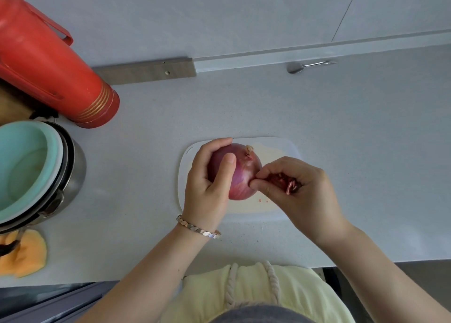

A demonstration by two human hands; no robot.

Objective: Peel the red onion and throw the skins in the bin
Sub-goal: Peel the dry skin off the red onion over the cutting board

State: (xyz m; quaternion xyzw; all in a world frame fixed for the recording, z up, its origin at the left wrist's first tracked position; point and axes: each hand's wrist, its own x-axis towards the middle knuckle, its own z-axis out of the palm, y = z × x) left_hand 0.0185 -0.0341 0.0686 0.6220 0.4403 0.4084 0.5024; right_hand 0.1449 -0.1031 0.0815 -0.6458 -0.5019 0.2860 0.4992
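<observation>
Left hand [210, 176] grips the red onion [240, 174] over the white cutting board [280, 149], thumb across its front. Right hand [292, 186] pinches skin at the onion's side, loose skins [284, 182] bunched in its palm. Best to pull along the grain, rotate the onion, keep scraps in hand. No bin in sight. Red flask [48, 69] stands well apart.

A pale grey speckled worktop [341, 117] is seen under soft, even light. At its far edge a pale wall [219, 17] is met, with a wooden strip [146, 70] fixed far left.
</observation>
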